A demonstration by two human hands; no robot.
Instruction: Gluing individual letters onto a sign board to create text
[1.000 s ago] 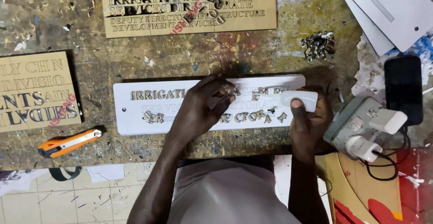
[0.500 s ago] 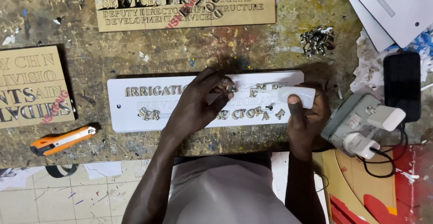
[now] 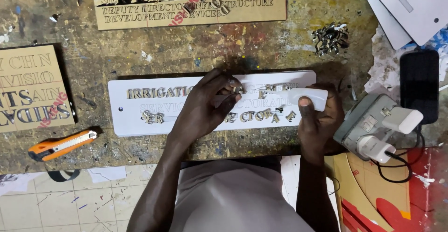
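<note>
Sign plate (image 3: 135, 120) is half lettered; my left hand (image 3: 205, 106) pinches a letter, right hand (image 3: 317, 120), at three o'clock, grips the glue bottle (image 3: 305, 96).

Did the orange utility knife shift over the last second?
No. The orange utility knife lies off the lower-left corner of the white sign plate, with the same gap as before; only the camera view drifted.
</note>
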